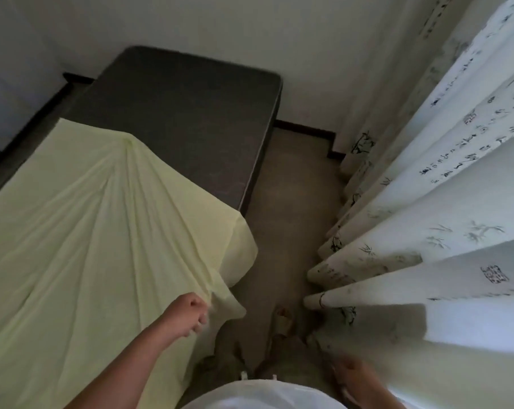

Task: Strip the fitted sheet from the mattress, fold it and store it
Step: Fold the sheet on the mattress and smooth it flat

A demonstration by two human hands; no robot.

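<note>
While the left hand [194, 314] is closed in a fist around a bunch of the fitted sheet [81, 231] at the right edge of the mattress [188, 122], long tight folds run from it toward the far part of the bed. I judge from this that the hand is pulling the sheet toward the person. The right hand [354, 376] hangs low at the person's side, just beside the curtain [426, 202]. It is dark and blurred, so I cannot tell how its fingers lie or whether it holds anything.

The pale yellow sheet lies over the near part of the mattress, and a loose flap of it hangs over the right edge, near the gripping hand. The far part of the mattress is bare. Its dark grey top and both far corners show, so the sheet is off at that end. The near corners are out of view.

By my judgement the stripping is about half done. What is left is to free the sheet at the near end, lift it off fully, then fold it and store it. No folding is begun, and no place for storing shows. Beyond the bed are the brown floor [294, 187], one foot in a sandal [283, 315], and the white wall [279, 31].
</note>
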